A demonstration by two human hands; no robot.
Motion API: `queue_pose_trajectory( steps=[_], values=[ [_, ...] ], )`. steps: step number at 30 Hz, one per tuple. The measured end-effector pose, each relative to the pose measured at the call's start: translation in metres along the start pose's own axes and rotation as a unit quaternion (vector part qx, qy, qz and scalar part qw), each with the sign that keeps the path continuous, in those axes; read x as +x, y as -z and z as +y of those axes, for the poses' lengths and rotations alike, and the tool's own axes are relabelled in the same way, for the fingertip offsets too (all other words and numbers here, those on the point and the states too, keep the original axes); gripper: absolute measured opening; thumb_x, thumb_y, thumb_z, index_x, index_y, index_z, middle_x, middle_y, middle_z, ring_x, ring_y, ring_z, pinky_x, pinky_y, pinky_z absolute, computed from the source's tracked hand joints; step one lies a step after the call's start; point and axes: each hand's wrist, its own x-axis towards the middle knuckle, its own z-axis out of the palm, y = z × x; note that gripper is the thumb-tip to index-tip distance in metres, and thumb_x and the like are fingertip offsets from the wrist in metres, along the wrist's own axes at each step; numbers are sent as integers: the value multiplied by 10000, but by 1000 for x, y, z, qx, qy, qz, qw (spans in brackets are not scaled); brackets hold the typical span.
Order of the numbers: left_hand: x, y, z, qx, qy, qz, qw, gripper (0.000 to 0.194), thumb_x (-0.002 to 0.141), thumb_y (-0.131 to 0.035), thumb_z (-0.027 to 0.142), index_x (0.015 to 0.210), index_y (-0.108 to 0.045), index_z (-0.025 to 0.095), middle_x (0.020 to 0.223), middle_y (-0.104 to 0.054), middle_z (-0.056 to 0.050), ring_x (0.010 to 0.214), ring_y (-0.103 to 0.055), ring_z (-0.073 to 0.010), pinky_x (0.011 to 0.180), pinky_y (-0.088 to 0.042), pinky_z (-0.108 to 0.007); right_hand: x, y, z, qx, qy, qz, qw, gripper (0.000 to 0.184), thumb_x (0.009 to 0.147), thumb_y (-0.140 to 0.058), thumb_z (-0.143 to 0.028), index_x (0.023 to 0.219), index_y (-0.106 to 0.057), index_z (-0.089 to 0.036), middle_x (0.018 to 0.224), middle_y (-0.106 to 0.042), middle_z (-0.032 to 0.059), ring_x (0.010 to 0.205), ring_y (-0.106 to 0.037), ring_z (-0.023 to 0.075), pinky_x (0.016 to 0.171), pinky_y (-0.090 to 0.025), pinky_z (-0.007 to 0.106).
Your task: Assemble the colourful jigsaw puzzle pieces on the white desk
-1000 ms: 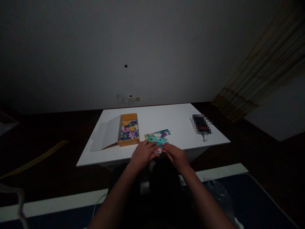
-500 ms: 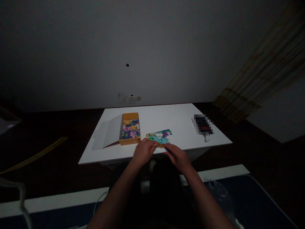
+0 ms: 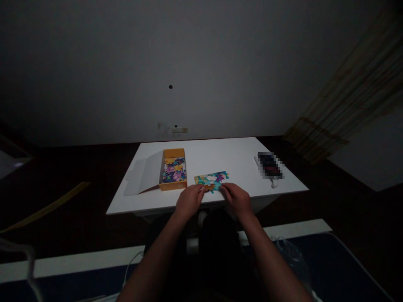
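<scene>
A partly assembled colourful jigsaw [image 3: 211, 179] lies on the white table [image 3: 208, 155] near its front edge. My left hand [image 3: 189, 201] is curled at the jigsaw's near left corner, its fingertips pinching a small orange puzzle piece [image 3: 208, 187]. Close beside it, my right hand [image 3: 237, 198] has its fingers bent and pressed on the jigsaw's near right edge. An open orange box [image 3: 174, 169] with several loose puzzle pieces stands just left of the jigsaw, its white lid [image 3: 145, 174] folded out to the left.
A blurred dark object with a white cable [image 3: 270, 166] lies at the table's right side. The room is dim, with a dark floor around the table, a curtain [image 3: 349, 92] at the right and a white-edged dark mat [image 3: 315, 251] near me.
Both hands drew back from lying flat over the jigsaw's near edge. The left hand now pinches an orange piece at the edge, and the right hand shifted right.
</scene>
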Motion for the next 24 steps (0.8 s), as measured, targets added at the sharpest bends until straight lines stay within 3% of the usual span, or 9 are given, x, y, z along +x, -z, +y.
queue_pose_trajectory(
  steps=[4,7,13,17,20,24],
  values=[
    [0,0,0,-52,36,31,998,371,1155,-485,401,1226,-800,219,1097,-856,-106,996,-805,-279,900,-596,-368,22,-9,-11,105,-187,111,970,380,983,-750,-588,1038,-844,-224,1023,-867,108,914,-825,286,854,-690,427],
    [1,0,-2,-115,61,61,990,371,1138,-506,444,1191,-797,219,984,-849,-82,912,-801,-272,840,-588,-355,30,-21,-24,220,-258,136,931,448,872,-844,-637,998,-836,-207,969,-861,105,877,-820,282,826,-693,426],
    [2,6,-4,-243,48,71,966,408,1088,-568,536,1073,-797,198,922,-848,-67,862,-801,-249,799,-597,-340,36,-51,-53,261,-241,103,929,389,872,-850,-606,964,-848,-228,954,-856,82,873,-817,264,839,-694,420],
    [-1,11,0,-293,70,86,950,427,1051,-621,575,1050,-795,185,849,-835,-60,755,-792,-232,707,-605,-319,39,-58,-63,253,-216,68,941,342,901,-839,-567,1023,-861,-248,1054,-867,80,856,-810,252,807,-692,398],
    [-1,23,4,-243,65,141,957,367,1034,-667,532,1044,-817,197,882,-847,-65,768,-797,-236,737,-627,-330,40,-51,-57,222,-180,40,958,365,1021,-704,-549,1194,-840,-258,1163,-861,89,874,-811,245,852,-688,412],
    [8,59,-1,-73,60,244,965,295,1026,-698,424,1187,-833,217,1110,-875,-103,989,-827,-283,908,-644,-379,34,-38,-42,85,-99,-41,991,434,1111,-537,-464,1413,-746,-233,1358,-807,137,1190,-786,301,1095,-619,509]
  ],
)
